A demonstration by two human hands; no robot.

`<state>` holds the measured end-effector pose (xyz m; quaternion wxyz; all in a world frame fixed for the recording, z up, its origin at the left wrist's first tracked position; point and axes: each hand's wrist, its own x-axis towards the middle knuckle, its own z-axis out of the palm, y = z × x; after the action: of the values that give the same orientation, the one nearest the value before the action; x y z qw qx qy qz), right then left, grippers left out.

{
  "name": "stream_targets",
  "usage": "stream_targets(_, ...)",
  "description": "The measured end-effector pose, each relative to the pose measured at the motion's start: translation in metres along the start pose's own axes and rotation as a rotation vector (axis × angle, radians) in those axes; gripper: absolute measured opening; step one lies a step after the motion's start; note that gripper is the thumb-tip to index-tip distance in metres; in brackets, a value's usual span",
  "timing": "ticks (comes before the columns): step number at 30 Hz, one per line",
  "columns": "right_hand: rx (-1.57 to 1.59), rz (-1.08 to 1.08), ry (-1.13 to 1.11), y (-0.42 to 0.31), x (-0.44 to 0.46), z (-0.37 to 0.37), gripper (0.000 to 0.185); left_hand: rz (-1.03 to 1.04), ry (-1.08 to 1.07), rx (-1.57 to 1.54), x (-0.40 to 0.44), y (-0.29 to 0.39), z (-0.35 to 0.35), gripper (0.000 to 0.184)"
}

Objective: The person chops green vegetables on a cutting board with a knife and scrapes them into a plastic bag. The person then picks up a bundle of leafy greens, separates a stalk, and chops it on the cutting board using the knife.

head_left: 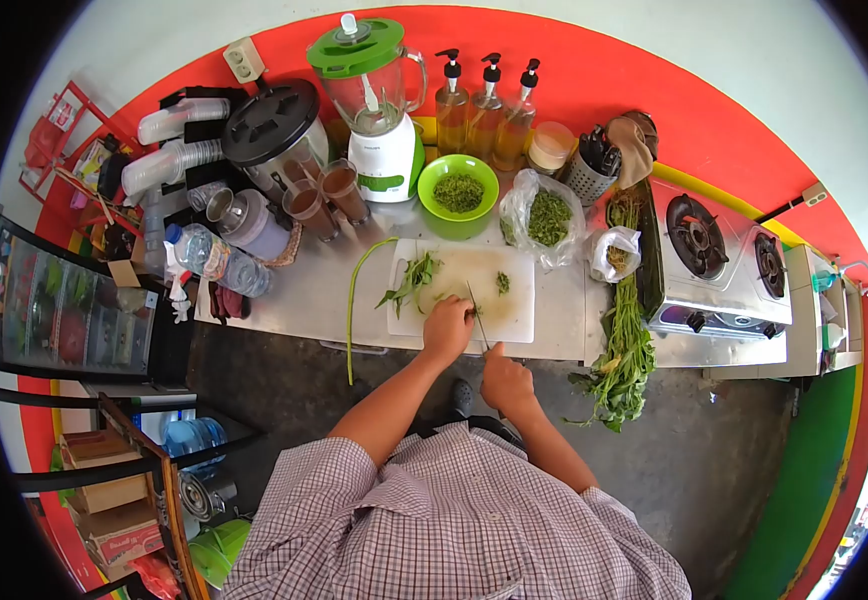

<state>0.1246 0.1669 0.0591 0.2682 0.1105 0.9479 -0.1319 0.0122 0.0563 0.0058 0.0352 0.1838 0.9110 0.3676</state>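
Note:
On the white cutting board (511,320), my left hand (448,328) is closed over a small bunch of green leaves, mostly hidden under the fingers. My right hand (507,380), at the board's near edge, grips a knife (479,318) whose thin blade points away from me, close beside the left fingertips. A loose pile of leaves (414,280) lies on the board's left side. Right of the blade sits a little heap of chopped greens (503,283). A long green stem (357,290) runs along the board's left edge and hangs over the counter front.
Behind the board stand a green bowl (459,222) of chopped greens, a plastic bag (544,240) of greens and a blender (382,150). Leafy stalks (622,360) droop over the counter edge at right, near a gas stove (719,265). A water bottle (219,260) lies left.

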Motion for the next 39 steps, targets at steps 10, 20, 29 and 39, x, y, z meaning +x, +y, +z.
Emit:
stream_targets(10,0.038,0.051,0.007,-0.006,-0.004,-0.005,0.066,0.028,-0.014,0.011,-0.005,-0.004,-0.002,0.013)
stream_targets(20,0.044,0.01,0.057,-0.002,0.0,0.002,0.06,0.028,0.01,0.0,-0.006,-0.005,0.0,0.015)
stream_targets(29,0.016,0.0,0.076,0.001,0.002,0.003,0.064,0.03,0.056,-0.06,-0.009,-0.013,0.01,0.015)
stream_targets(39,0.024,-0.007,0.093,0.002,0.007,0.015,0.067,-0.032,0.041,-0.115,-0.014,-0.013,0.011,0.018)
